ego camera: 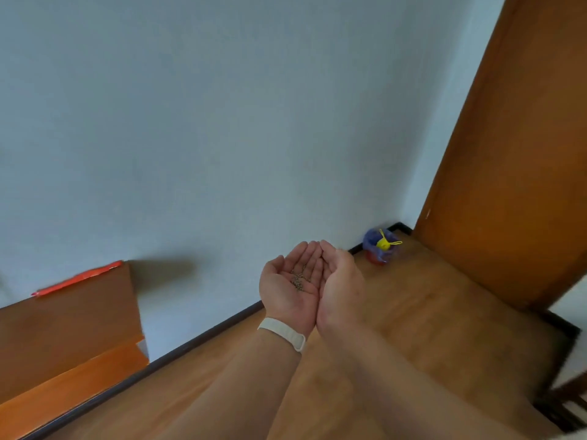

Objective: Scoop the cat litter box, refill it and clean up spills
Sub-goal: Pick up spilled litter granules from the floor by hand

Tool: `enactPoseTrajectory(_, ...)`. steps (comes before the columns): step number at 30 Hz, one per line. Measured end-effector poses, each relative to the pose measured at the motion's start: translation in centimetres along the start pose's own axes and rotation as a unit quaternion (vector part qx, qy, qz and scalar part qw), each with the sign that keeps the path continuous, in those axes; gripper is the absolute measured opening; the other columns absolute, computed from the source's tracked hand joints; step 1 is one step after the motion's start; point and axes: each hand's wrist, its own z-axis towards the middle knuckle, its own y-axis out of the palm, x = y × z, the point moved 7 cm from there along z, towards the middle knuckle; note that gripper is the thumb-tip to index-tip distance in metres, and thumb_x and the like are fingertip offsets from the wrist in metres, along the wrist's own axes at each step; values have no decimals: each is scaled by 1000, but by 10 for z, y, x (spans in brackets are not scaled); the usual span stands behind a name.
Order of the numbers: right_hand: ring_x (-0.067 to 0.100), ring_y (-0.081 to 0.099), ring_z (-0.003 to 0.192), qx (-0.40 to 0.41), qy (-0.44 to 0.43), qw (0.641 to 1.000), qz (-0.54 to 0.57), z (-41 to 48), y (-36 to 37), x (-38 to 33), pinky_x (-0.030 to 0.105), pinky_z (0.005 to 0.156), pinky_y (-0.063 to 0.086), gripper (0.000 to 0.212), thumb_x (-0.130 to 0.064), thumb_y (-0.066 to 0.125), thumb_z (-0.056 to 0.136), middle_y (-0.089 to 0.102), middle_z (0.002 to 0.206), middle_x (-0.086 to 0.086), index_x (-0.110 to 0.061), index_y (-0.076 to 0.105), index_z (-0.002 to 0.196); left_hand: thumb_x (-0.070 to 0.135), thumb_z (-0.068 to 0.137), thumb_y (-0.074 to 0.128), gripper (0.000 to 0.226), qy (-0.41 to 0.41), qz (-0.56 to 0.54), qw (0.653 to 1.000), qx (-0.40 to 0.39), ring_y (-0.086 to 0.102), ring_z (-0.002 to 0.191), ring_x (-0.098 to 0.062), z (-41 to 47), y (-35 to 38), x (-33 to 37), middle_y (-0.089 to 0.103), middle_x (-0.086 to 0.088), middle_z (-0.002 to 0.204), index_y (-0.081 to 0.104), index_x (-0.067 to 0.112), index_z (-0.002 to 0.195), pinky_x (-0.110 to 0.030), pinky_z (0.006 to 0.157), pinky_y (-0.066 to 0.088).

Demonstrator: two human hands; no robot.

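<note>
My left hand (287, 285) is held palm up and cupped, with a small heap of dark litter grains (298, 282) lying in the palm. My right hand (341, 285) stands on edge against it, fingers straight, forming a wall beside the grains. Both hands hover above the wooden floor (428, 312) near the wall. A white band sits on my left wrist. The litter box is not in view.
A small red bin lined with a blue bag with yellow ties (379, 247) stands in the corner ahead. A brown door (514, 154) is open at the right. A wooden cabinet (70, 328) with an orange item on top stands at left along the pale wall.
</note>
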Motion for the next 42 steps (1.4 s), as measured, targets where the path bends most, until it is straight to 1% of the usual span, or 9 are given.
enactPoseTrajectory(4, 14, 72, 87, 32, -24, 998, 48, 20, -28, -51, 21, 66, 57, 27, -19, 46, 98, 74, 96, 8, -8, 70, 105, 22, 96, 38, 43, -38, 23, 999, -14, 66, 109, -35, 23, 32, -51, 68, -26, 113, 64, -10, 111, -41, 102, 48)
enactPoseTrajectory(6, 15, 68, 95, 45, -26, 997, 54, 32, -43, -65, 23, 71, 57, 26, -18, 47, 97, 69, 102, 5, -1, 66, 106, 22, 97, 37, 43, -60, 36, 997, -12, 67, 107, -35, 35, 40, -73, 69, -26, 111, 65, -9, 108, -40, 100, 49)
enactPoseTrajectory(9, 17, 71, 96, 83, -50, 995, 19, 58, -69, -76, 29, 85, 55, 27, -24, 49, 96, 74, 102, 10, -16, 74, 94, 23, 98, 37, 44, -94, 55, 994, -8, 71, 96, -33, 59, 48, -104, 71, -25, 106, 65, -9, 108, -38, 87, 56)
enactPoseTrajectory(13, 9, 71, 91, 128, -76, 989, -7, 105, -93, -93, 25, 79, 51, 31, -28, 46, 97, 76, 97, 0, -17, 75, 90, 24, 98, 37, 44, -136, 68, 988, -15, 73, 90, -33, 104, 65, -137, 71, -25, 105, 65, -8, 109, -36, 75, 61)
enactPoseTrajectory(18, 6, 72, 84, 149, -106, 983, -1, 185, -88, -126, 20, 73, 52, 29, -25, 46, 98, 76, 90, -2, -16, 73, 90, 24, 98, 37, 45, -169, 75, 982, -30, 71, 97, -34, 183, 107, -162, 71, -25, 106, 66, -9, 108, -38, 87, 56)
enactPoseTrajectory(24, 5, 72, 86, 200, -121, 972, -4, 287, -72, -160, 17, 69, 53, 30, -24, 44, 99, 76, 94, -3, -17, 72, 96, 25, 99, 36, 46, -209, 92, 973, -36, 71, 99, -33, 283, 159, -182, 71, -24, 109, 64, -8, 114, -38, 88, 55)
enactPoseTrajectory(30, -4, 70, 78, 223, -157, 962, -25, 348, -67, -204, 10, 58, 51, 30, -26, 40, 100, 75, 82, -13, -23, 70, 95, 24, 100, 37, 44, -242, 105, 963, -60, 71, 98, -33, 343, 209, -210, 71, -23, 107, 65, -6, 114, -40, 95, 53)
enactPoseTrajectory(39, 1, 70, 88, 252, -168, 953, -16, 428, -104, -244, 16, 73, 51, 29, -27, 42, 99, 75, 95, -9, -24, 71, 97, 25, 101, 35, 45, -271, 124, 952, -69, 71, 98, -33, 411, 248, -269, 71, -23, 109, 63, -7, 117, -39, 87, 55)
enactPoseTrajectory(42, 0, 71, 87, 246, -156, 957, -19, 463, -119, -252, 15, 70, 51, 30, -28, 41, 99, 75, 94, -10, -25, 71, 95, 25, 101, 35, 45, -263, 134, 954, -56, 71, 98, -33, 440, 255, -290, 71, -23, 109, 64, -6, 116, -39, 90, 54)
